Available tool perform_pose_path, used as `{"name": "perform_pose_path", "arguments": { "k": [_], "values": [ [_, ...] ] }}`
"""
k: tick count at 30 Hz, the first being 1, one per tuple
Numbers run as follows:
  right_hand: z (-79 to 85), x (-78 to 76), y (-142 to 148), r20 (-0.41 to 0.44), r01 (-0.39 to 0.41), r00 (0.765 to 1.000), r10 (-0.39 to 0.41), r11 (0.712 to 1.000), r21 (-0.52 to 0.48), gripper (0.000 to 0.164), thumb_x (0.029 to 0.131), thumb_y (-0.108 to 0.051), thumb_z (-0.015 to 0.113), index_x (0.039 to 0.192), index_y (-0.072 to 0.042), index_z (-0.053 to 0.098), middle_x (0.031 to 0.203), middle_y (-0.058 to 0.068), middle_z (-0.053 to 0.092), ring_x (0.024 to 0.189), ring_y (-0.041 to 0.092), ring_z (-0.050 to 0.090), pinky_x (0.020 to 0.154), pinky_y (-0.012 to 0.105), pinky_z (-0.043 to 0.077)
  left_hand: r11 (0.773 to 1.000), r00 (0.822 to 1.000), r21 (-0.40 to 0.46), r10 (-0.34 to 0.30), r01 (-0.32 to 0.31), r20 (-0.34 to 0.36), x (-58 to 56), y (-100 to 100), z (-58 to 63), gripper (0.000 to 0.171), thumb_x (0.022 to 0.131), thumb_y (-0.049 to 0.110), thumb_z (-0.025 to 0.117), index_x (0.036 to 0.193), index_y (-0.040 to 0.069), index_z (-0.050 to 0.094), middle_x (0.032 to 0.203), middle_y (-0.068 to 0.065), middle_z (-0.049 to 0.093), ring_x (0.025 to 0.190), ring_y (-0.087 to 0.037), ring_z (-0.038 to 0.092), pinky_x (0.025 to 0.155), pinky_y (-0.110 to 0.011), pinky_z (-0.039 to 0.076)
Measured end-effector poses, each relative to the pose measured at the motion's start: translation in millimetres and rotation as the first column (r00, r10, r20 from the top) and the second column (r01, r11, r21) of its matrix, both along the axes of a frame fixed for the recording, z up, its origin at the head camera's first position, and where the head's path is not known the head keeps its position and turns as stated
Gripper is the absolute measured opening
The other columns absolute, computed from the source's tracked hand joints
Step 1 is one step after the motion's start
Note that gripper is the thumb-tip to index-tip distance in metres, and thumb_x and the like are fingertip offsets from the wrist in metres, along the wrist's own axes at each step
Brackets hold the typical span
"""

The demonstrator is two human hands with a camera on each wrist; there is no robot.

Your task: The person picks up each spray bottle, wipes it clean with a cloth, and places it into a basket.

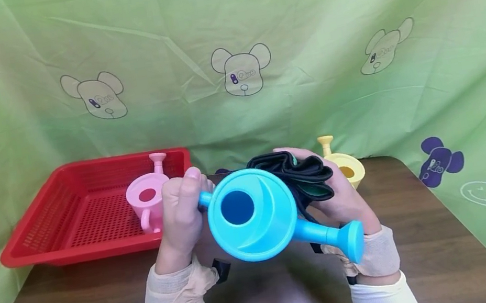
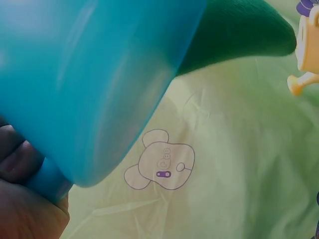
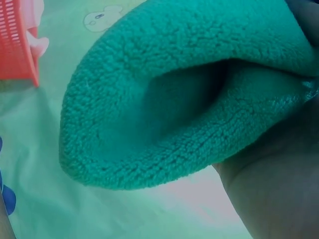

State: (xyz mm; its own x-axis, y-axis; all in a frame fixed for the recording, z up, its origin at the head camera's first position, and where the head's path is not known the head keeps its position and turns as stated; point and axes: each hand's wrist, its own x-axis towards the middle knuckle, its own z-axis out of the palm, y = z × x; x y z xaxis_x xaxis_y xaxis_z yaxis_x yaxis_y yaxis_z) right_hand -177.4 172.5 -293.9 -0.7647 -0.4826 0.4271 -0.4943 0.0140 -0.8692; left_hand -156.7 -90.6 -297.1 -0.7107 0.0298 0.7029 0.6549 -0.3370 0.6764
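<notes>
My left hand point(image 1: 184, 211) grips the handle of a bright blue watering can point(image 1: 276, 209). The can is held up over the table, its opening facing the head camera and its spout slanting down to the right, overlapping my right wrist. My right hand point(image 1: 341, 199) holds a bunched green fleecy cloth point(image 3: 124, 149) that looks black and glossy in the head view. This bundle sits right beside the can; part of it is hidden behind the can. In the right wrist view the fleece folds around a dark hollow. My right fingers are mostly hidden behind the bundle.
A red plastic basket point(image 1: 38, 246) stands at the left of the wooden table point(image 1: 429, 244), with a pink watering can point(image 1: 156, 207) inside near its right end. A yellow watering can point(image 1: 354, 165) stands behind my right hand. A green printed curtain point(image 1: 297, 10) hangs behind the table.
</notes>
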Motion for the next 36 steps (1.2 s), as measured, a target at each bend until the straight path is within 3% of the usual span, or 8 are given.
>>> {"name": "perform_pose_path", "arguments": {
  "k": [5, 11, 15, 18, 22, 26, 29, 36],
  "values": [
    [1.3, 0.6, 5, 0.025, -0.103, 0.994, 0.106, 0.989, -0.105, 0.052, 0.102, -0.001, 0.062, 0.152, -0.016, 0.054, 0.142, -0.005, 0.065, 0.132, 0.011, 0.061, 0.107, 0.023, 0.052, 0.998, 1.000, -0.060, 0.020, -0.021, -0.022, 0.7, 2, 0.5, 0.048, 0.101, 0.006, 0.043, 0.053, 0.005, 0.039, 0.049, -0.008, 0.036, 0.045, -0.017, 0.030, 0.044, -0.032, 0.023],
    [4.9, 2.0, 7, 0.067, -0.127, 0.988, 0.140, 0.978, -0.166, 0.051, 0.103, -0.006, 0.064, 0.152, -0.016, 0.054, 0.141, -0.003, 0.067, 0.129, 0.010, 0.064, 0.103, 0.024, 0.055, 0.989, 0.997, -0.125, 0.074, -0.077, -0.030, 1.7, 3, -0.4, 0.049, 0.099, 0.003, 0.045, 0.050, 0.007, 0.040, 0.049, -0.007, 0.039, 0.044, -0.014, 0.034, 0.042, -0.029, 0.025],
    [6.0, 2.1, 6, 0.023, -0.085, 0.996, 0.090, 0.984, -0.155, 0.050, 0.102, -0.002, 0.063, 0.150, -0.017, 0.057, 0.138, -0.004, 0.070, 0.129, 0.010, 0.065, 0.105, 0.023, 0.054, 0.975, 0.989, -0.169, 0.136, -0.143, -0.054, 2.7, 3, -2.0, 0.046, 0.095, 0.000, 0.047, 0.050, 0.008, 0.041, 0.048, -0.005, 0.039, 0.043, -0.012, 0.035, 0.041, -0.027, 0.023],
    [6.7, 2.3, 6, 0.003, -0.046, 0.999, 0.047, 0.988, -0.144, 0.049, 0.103, 0.001, 0.060, 0.148, -0.018, 0.059, 0.135, -0.005, 0.072, 0.128, 0.009, 0.066, 0.105, 0.023, 0.053, 0.950, 0.973, -0.218, 0.209, -0.225, -0.095, 2.9, 2, -3.1, 0.044, 0.091, -0.002, 0.050, 0.050, 0.009, 0.041, 0.046, -0.004, 0.041, 0.042, -0.009, 0.036, 0.040, -0.025, 0.024],
    [8.4, 3.4, 12, 0.004, -0.035, 0.999, 0.037, 0.986, -0.160, 0.048, 0.104, 0.002, 0.057, 0.147, -0.018, 0.060, 0.134, -0.004, 0.072, 0.125, 0.009, 0.066, 0.102, 0.022, 0.053, 0.904, 0.934, -0.255, 0.299, -0.343, -0.198, 1.1, 0, -4.2, 0.042, 0.089, 0.001, 0.055, 0.050, 0.010, 0.044, 0.046, -0.002, 0.044, 0.041, -0.007, 0.038, 0.040, -0.024, 0.027],
    [9.3, 3.8, 23, -0.065, -0.033, 0.998, 0.022, 0.985, -0.171, 0.052, 0.101, 0.009, 0.056, 0.148, -0.013, 0.059, 0.136, -0.001, 0.071, 0.123, 0.011, 0.063, 0.099, 0.022, 0.053, 0.843, 0.857, -0.267, 0.358, -0.467, -0.371, -2.8, -1, -5.3, 0.049, 0.098, 0.018, 0.057, 0.051, 0.012, 0.046, 0.047, 0.000, 0.047, 0.043, -0.006, 0.040, 0.042, -0.021, 0.032],
    [9.3, 3.1, 29, -0.120, -0.011, 0.993, -0.003, 0.993, -0.120, 0.056, 0.097, 0.014, 0.059, 0.150, -0.005, 0.056, 0.139, -0.001, 0.069, 0.126, 0.012, 0.062, 0.102, 0.022, 0.052, 0.803, 0.799, -0.279, 0.356, -0.527, -0.485, -5.2, -1, -5.0, 0.053, 0.103, 0.030, 0.054, 0.052, 0.015, 0.048, 0.048, 0.001, 0.048, 0.044, -0.007, 0.041, 0.044, -0.020, 0.035],
    [12.7, 3.9, 27, -0.149, 0.049, 0.988, -0.033, 0.993, 0.105, 0.065, 0.088, 0.015, 0.069, 0.149, -0.003, 0.055, 0.136, 0.001, 0.071, 0.119, 0.014, 0.067, 0.103, 0.023, 0.053, 0.706, 0.728, -0.345, 0.350, -0.619, -0.589, -6.1, 0, -3.1, 0.054, 0.104, 0.038, 0.050, 0.054, 0.017, 0.054, 0.049, 0.004, 0.053, 0.043, -0.009, 0.048, 0.046, -0.020, 0.041]
  ]
}}
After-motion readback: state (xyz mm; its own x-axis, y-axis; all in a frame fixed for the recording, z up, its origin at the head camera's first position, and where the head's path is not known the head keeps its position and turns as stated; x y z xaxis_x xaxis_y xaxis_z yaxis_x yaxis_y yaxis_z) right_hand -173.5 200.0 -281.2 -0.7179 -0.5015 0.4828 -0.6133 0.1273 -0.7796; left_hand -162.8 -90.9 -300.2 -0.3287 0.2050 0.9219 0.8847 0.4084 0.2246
